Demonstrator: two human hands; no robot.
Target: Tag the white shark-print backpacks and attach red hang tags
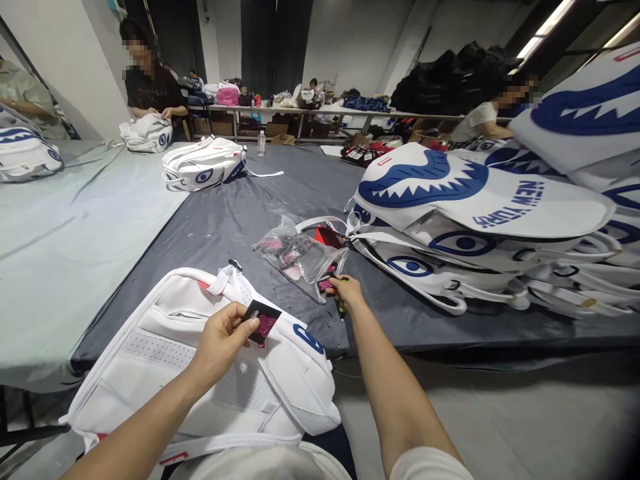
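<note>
I am pinching the black card (266,321) with my left hand (224,339) lightly, without bending — my right hand (349,291) is resting at the plastic bag (303,259), its grip unclear.

One card (263,322) in left hand (223,340), one backpack (250,395) beneath, one plastic bag (299,259), one bottle (261,144)

Far side: pale wall (355,47) interrupted by tall dark panels (275,40), white pillar (87,50) at left, and a long, light-topped bench (280,109) on thin legs running across the back. Upper right, bright strip lights (545,28) slant against a dark overhead area; smooth grey floor (500,413) shows lower right. Near side, a broad table under wrinkled dark sheeting (300,180) adjoins a surface with pale green-white covering (75,227), at left.
</note>
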